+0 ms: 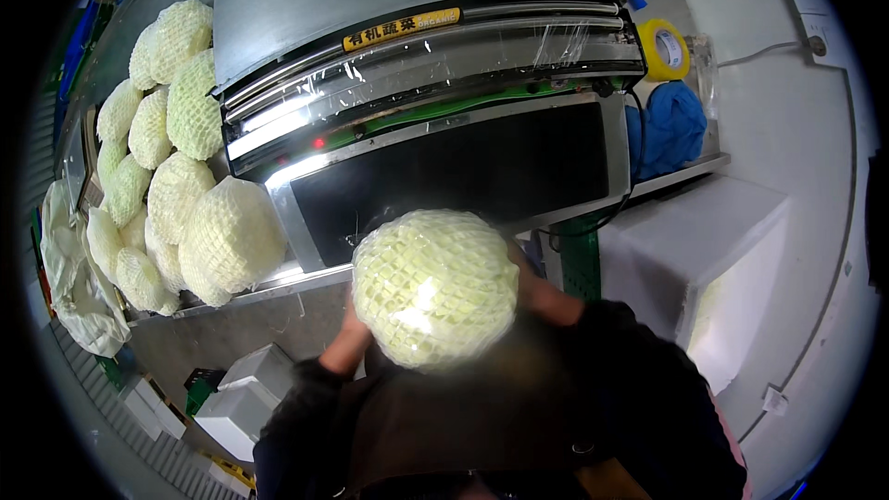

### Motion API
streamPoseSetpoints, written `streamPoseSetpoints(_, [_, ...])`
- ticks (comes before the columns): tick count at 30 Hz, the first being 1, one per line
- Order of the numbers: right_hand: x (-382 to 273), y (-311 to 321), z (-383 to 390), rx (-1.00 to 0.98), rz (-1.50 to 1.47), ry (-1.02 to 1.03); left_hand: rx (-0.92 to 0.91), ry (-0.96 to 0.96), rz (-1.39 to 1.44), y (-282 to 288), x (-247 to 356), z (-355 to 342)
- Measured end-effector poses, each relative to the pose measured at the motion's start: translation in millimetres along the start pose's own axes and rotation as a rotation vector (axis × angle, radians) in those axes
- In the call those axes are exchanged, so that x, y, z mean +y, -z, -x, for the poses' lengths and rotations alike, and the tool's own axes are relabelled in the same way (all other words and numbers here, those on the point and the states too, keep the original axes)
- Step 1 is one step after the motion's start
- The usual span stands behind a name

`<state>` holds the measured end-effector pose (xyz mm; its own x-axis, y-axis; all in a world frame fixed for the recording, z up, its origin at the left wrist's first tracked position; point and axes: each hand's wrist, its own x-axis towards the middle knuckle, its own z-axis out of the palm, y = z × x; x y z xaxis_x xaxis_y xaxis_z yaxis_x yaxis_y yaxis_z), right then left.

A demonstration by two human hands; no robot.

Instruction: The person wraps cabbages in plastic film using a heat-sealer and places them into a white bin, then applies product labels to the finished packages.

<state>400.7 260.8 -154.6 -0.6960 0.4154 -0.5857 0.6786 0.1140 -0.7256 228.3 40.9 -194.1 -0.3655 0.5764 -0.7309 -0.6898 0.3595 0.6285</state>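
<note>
A large round pale-green head, a cabbage by its look, is held between my two hands in front of my chest. This cabbage (pixel 435 287) wears a foam net sleeve under shiny clear film. My left hand (pixel 348 338) grips its left side and my right hand (pixel 553 301) its right side; most fingers are hidden behind it. Just beyond the cabbage lies the black plate (pixel 454 171) of a film wrapping machine. Clear film (pixel 417 60) stretches over the machine's rollers behind that plate. Several more foam-netted cabbages (pixel 231 236) are heaped on the metal table to the left.
A yellow tape roll (pixel 664 49) and a crumpled blue cloth (pixel 674 130) rest right of the machine. A black cable (pixel 632 176) hangs there, above a white foam box (pixel 685 231). White boxes (pixel 243 398) stand on the floor at lower left. A white wall bounds the right.
</note>
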Motion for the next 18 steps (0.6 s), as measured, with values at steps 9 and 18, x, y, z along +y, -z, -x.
streamPoseSetpoints(9, [-77, 10, 3, -0.801, -0.509, 0.404, -0.252, -0.101, 0.298, -107, 125, 35])
streamPoseSetpoints(18, [-54, 16, 30, -0.51, -0.444, 0.493, -1.19, 0.276, 0.072, -173, 188, 31])
